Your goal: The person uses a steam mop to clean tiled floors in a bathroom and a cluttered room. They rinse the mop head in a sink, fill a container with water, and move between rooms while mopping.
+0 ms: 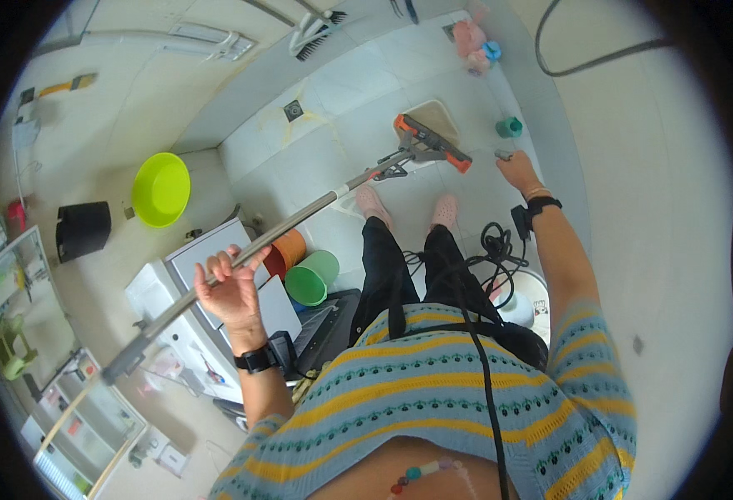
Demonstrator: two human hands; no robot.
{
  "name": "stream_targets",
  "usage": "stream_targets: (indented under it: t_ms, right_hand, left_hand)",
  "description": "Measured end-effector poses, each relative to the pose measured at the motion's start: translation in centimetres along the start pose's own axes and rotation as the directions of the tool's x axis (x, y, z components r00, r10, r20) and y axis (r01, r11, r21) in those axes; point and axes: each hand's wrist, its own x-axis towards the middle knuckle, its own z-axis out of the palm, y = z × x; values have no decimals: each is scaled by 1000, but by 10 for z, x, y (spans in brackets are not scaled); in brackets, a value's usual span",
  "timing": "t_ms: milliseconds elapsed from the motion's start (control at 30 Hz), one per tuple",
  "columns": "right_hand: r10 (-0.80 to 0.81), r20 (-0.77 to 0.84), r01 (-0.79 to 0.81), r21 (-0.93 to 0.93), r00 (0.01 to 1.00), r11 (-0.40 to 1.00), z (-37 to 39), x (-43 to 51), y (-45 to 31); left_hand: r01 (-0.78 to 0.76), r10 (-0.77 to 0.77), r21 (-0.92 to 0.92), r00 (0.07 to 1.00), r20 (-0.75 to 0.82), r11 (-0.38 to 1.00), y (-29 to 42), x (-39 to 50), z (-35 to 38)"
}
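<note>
A flat mop's metal pole (298,217) slants across the view from lower left to upper middle. My left hand (232,290) has the pole across its palm, fingers loosely curled and partly spread around it. At the pole's far end, the grey and orange mop head (435,144) overlaps a beige rounded tray-like thing (438,115) on the tiled floor. Out to the right, my right hand (518,172) is closed around a small grey object (503,155), too small to identify. Just beyond that hand, a green cup-like container (509,127) is beside the wall.
A floor drain (293,110) is set in the tiles (366,81). Green (313,278) and orange (291,247) buckets stand by a white cabinet (210,250). A yellow-green basin (161,190) hangs on the wall. Black cables (498,250) hang near my legs; a white bucket (538,300) stands right.
</note>
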Motion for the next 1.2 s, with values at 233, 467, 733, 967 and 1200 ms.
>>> stream_targets:
  t_ms: [233, 467, 733, 967, 1200]
  right_hand:
    - [184, 254, -226, 150, 950, 962, 7, 16, -41]
    - [3, 268, -68, 237, 964, 969, 35, 20, -105]
    - [-55, 172, 44, 70, 984, 997, 115, 19, -144]
    - [-77, 231, 65, 58, 970, 996, 151, 35, -167]
    - [-91, 285, 124, -99, 954, 987, 187, 82, -188]
  left_hand:
    - [-157, 149, 57, 982, 114, 986, 95, -11, 34]
    - [-272, 299, 140, 922, -244, 952, 112, 16, -26]
    - [-84, 257, 405, 883, -394, 910, -30, 148, -174]
    - [143, 90, 515, 912, -401, 845, -51, 71, -257]
    - [206, 49, 441, 864, -500, 874, -54, 35, -285]
